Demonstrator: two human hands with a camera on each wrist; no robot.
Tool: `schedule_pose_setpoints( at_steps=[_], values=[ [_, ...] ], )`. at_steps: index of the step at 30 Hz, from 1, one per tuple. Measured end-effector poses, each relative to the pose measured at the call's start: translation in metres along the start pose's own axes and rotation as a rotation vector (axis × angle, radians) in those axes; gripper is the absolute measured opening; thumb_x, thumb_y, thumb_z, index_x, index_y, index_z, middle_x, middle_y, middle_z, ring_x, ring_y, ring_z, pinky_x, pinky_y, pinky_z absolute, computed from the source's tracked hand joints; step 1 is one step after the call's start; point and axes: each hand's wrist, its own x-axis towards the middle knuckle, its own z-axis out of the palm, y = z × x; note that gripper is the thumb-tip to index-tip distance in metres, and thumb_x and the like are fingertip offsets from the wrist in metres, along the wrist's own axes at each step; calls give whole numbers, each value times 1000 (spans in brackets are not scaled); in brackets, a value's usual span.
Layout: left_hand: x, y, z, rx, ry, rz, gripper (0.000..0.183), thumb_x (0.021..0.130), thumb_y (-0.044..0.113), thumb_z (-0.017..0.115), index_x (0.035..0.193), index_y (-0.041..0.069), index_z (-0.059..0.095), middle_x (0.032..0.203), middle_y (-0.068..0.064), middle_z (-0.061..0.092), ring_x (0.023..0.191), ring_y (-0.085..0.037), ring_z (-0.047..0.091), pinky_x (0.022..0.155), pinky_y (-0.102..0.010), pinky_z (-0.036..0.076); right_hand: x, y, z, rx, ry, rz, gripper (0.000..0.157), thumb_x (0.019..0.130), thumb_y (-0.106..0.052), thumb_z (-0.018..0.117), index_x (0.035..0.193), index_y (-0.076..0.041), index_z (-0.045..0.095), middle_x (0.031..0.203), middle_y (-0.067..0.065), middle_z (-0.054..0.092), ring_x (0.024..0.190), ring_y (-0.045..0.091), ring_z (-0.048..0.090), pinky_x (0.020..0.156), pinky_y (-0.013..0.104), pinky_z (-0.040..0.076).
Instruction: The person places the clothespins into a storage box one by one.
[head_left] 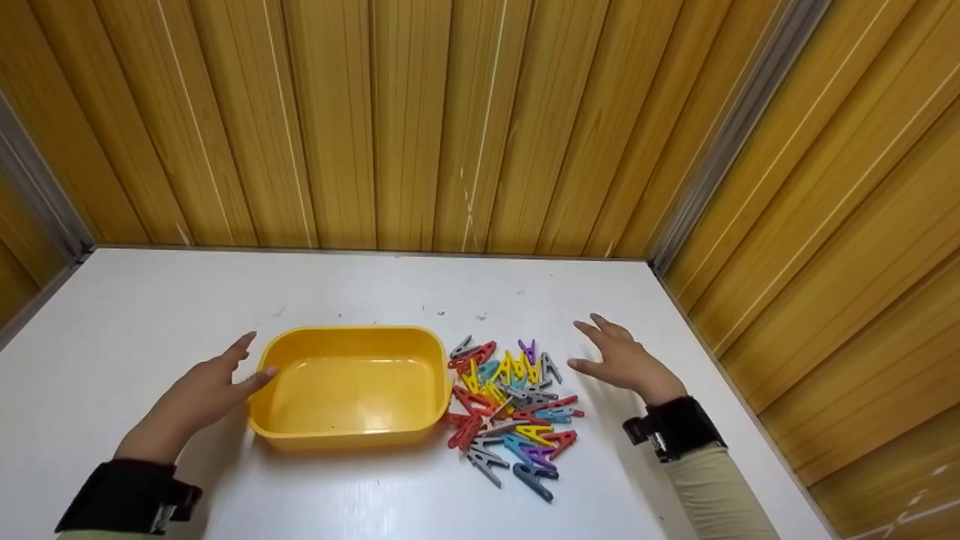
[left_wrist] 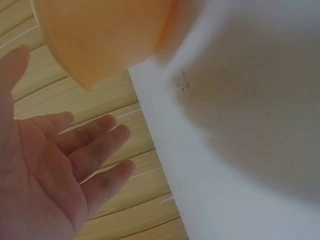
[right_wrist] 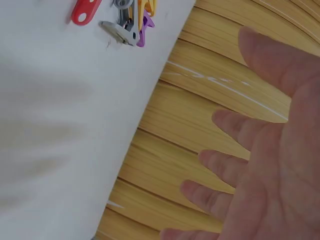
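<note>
A yellow plastic basin (head_left: pixel 352 442) stands on the white table, and its inside is bare. My left hand (head_left: pixel 202 397) is at the basin's left side, fingers spread; the left wrist view shows the palm (left_wrist: pixel 45 185) holding nothing, apart from the basin (left_wrist: pixel 110 35). Against the basin's right side lies a loose pile of clothespins (head_left: pixel 517 397) in red, yellow, grey, blue and purple. To the right of that pile my right hand (head_left: pixel 622 360) hovers with fingers apart. In the right wrist view the palm (right_wrist: pixel 270 175) is bare, and a few clothespins (right_wrist: pixel 127 25) show at the top.
The white table (head_left: pixel 172 300) meets a wood-patterned panel wall (head_left: pixel 412 127) at its back edge. A similar panel wall (head_left: pixel 847 262) runs along the right side. One dark clothespin (head_left: pixel 535 481) lies at the pile's near edge.
</note>
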Motion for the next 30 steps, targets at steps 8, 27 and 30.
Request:
schedule_pose_setpoints(
  at_steps=[8, 27, 30],
  values=[
    [17, 2, 1, -81, 14, -10, 73, 108, 41, 47, 153, -13, 30, 134, -40, 57, 124, -56, 57, 102, -64, 50, 34, -7, 16, -20, -91, 24, 67, 97, -31, 67, 154, -3, 43, 163, 31, 31, 150, 54, 29, 118, 69, 31],
    [37, 11, 9, -103, 75, -56, 53, 106, 21, 46, 145, -15, 44, 122, -35, 64, 94, -33, 61, 86, -48, 55, 63, -6, 42, 38, -139, -3, 52, 89, -20, 73, 134, 4, 61, 125, 27, 64, 114, 41, 63, 102, 55, 51],
    [39, 11, 13, -111, 87, -73, 53, 105, 21, 46, 144, -15, 45, 128, -36, 61, 97, -34, 61, 89, -48, 54, 65, -8, 43, 57, -147, 5, 45, 88, -15, 72, 129, 3, 64, 119, 24, 67, 103, 33, 63, 95, 51, 52]
  ],
)
